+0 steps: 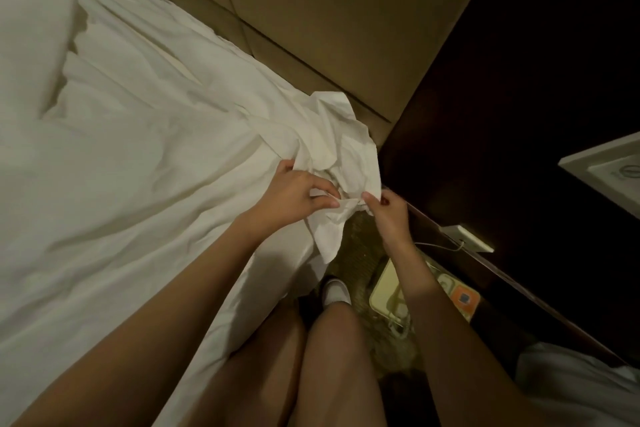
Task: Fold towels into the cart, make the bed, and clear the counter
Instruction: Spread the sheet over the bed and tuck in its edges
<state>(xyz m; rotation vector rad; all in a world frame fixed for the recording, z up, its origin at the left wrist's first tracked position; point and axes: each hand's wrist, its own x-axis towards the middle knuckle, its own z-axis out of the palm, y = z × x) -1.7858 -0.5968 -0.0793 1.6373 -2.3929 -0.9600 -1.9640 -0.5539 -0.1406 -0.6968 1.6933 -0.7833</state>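
A white bed sheet [138, 156] covers the mattress across the left of the view, wrinkled and loose. Its corner [336, 146] is bunched up at the head of the bed, beside the padded headboard. My left hand [298, 194] grips the bunched corner from the left, fingers curled into the cloth. My right hand [388, 211] pinches a twisted bit of the same corner from the right. The two hands are close together, a few centimetres apart. A flap of the sheet hangs down below them over the bed's edge.
A tan padded headboard [311, 10] runs along the top. A dark wooden nightstand [502, 149] stands right of the bed corner, with a white wall plate [467, 237] and cord. A framed card [609, 170] sits on it. A pale box [426, 291] lies on the carpet. My legs and white shoe [336, 289] fill the narrow gap.
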